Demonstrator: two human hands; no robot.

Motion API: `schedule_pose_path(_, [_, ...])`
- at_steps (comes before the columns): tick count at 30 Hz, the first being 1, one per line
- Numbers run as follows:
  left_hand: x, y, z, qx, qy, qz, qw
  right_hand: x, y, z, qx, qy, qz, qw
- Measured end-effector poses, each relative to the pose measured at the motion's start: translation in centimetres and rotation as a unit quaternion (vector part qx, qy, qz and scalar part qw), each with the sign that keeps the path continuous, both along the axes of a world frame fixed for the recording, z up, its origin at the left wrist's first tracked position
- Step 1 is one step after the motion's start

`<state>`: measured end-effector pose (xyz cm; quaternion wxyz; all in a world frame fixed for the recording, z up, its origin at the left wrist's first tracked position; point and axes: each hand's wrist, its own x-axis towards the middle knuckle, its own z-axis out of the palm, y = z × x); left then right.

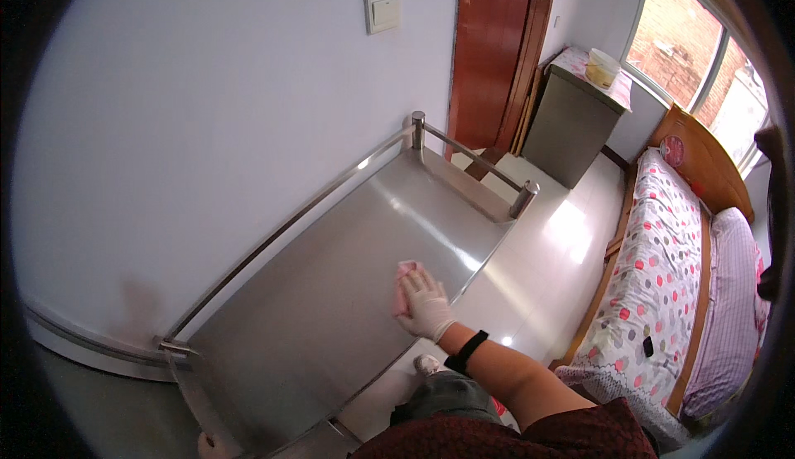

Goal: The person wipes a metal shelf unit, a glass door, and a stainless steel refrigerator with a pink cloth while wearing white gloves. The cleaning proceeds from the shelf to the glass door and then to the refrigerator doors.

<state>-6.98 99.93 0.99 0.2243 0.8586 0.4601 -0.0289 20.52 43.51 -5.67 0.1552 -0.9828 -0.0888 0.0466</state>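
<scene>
Your gloved right hand (425, 302) lies flat, fingers spread, pressing a pink cloth (403, 280) on the steel tabletop (331, 293), cloth at eleven o'clock from your palm, near the table's right edge

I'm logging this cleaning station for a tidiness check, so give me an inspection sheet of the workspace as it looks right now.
Surface: stainless steel table with a rail along its back and far end, against a white wall; shiny, with glare.
Job's things: pink cloth lying flat on the table top.
Clutter: nothing seen on the table besides the cloth.
Hands: right hand, in a white glove, pressed flat on the cloth; left hand at the table's near corner, mostly out of frame.
Cables: nothing seen.
Surroundings: light switch, wooden door, grey cabinet, bed with spotted cover, window.
</scene>
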Motion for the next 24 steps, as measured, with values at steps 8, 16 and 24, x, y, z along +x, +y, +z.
schedule_pose_path(8, [0.2,-0.8,0.8,-0.008,0.009,-0.032,0.999,-9.7,14.2,1.0,0.019,0.07,0.22,0.973])
schedule_pose_path(16, [0.8,-1.0,-0.6,0.089,-0.048,-0.036,0.994,-12.3,15.5,0.2,0.056,0.065,0.295,0.952])
schedule_pose_path(24, [0.8,-2.0,0.9,0.051,-0.018,-0.014,0.998,-9.7,9.1,-0.2,0.053,-0.008,0.123,0.991])
